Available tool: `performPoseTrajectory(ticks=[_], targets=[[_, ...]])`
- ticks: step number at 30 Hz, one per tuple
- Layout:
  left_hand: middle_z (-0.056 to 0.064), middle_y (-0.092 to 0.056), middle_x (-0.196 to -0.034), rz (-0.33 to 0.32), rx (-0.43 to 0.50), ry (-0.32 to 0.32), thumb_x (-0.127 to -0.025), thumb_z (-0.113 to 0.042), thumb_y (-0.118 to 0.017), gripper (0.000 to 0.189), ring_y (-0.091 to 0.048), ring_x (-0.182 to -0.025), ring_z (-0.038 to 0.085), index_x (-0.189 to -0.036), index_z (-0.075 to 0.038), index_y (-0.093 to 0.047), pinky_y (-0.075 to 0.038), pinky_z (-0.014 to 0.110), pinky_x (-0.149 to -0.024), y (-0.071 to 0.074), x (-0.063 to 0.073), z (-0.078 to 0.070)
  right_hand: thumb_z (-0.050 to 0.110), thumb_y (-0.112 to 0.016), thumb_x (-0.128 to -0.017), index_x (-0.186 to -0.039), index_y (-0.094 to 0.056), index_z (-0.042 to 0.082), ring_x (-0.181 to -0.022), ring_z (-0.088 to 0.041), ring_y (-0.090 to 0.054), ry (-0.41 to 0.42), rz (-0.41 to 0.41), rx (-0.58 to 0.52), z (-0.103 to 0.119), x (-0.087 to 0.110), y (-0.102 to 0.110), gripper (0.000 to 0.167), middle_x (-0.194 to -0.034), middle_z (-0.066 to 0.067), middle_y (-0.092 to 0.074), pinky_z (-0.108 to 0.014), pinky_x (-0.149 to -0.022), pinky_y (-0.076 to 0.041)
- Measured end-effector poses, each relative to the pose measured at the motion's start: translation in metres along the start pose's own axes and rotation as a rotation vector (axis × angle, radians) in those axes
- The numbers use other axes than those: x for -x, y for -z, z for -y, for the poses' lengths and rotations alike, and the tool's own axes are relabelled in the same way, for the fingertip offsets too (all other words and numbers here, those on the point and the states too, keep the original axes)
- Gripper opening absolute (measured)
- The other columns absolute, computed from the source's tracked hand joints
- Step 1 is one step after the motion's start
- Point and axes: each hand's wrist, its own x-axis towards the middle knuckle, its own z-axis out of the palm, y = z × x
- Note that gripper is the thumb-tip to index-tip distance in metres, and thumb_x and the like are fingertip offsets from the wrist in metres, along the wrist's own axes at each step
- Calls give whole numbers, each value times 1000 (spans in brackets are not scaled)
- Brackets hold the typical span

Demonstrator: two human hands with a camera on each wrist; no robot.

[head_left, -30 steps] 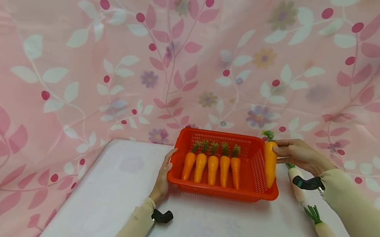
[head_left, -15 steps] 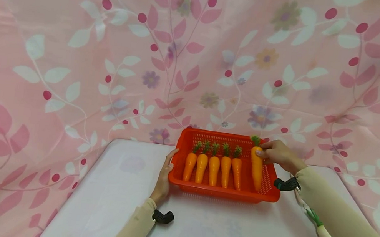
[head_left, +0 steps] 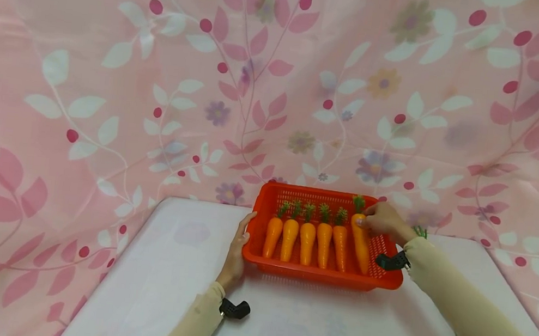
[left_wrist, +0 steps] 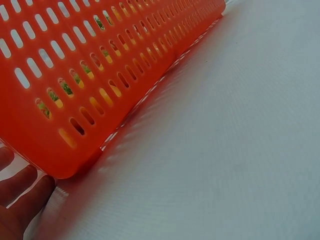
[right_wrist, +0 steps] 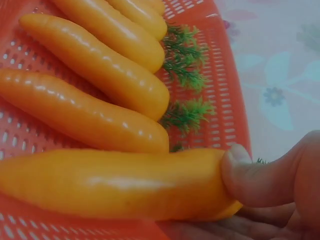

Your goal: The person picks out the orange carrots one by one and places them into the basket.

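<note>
In the head view, several glossy orange carrots [head_left: 306, 243] with green tops lie side by side in a red perforated plastic basket [head_left: 312, 274]. My right hand [head_left: 384, 222] pinches one more carrot [head_left: 360, 243] near its leafy end, inside the basket at the right of the row. The right wrist view shows the thumb pressed on the thick end of that carrot [right_wrist: 115, 182], with other fingers beneath. At the basket's left end my left hand [head_left: 234, 254] rests against the side, its fingers fairly straight. Those fingers [left_wrist: 31, 200] touch the basket's outer corner in the left wrist view.
The basket stands on a white-covered table [head_left: 179, 273] near a pink floral curtain [head_left: 186, 71]. Green leaves [head_left: 419, 231] show behind my right wrist. My right sleeve [head_left: 471, 315] hides most of what lies at the table's right.
My right hand has moved left and down with the carrot, from the basket's right rim into the basket beside the row. My left hand stays at the basket's left end.
</note>
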Motion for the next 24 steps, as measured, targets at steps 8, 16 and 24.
performPoseTrajectory(ticks=[8, 16, 24], targets=[[-1, -26, -175, -4, -17, 5, -111, -30, -27, 56, -27, -162, 31, -166, -26, -33, -26, 65, -128, -1, 1, -2, 16, -73, -98, -124, -66, -21, -88, -36, -76, -67, -55, 90, 1, -9, -13, 46, -112, -33, -73, -46, -78, -67], [-1, -28, -174, -2, -12, 3, -111, -32, -26, 56, -28, -161, 31, -166, -25, -32, -27, 64, -128, 0, 1, -1, 23, -81, -92, -109, -74, -13, -74, -26, -69, -108, -120, 189, -1, -20, -19, 41, -93, -22, -74, -40, -71, -66], [0, -27, -175, 4, -4, -4, -112, -34, -24, 57, -28, -161, 32, -167, -24, -31, -27, 65, -127, 0, 0, 0, 30, -90, -84, -62, -60, 6, -53, -19, -45, -64, -138, 355, -2, -28, -26, 44, -54, 1, -41, -30, -54, -43]])
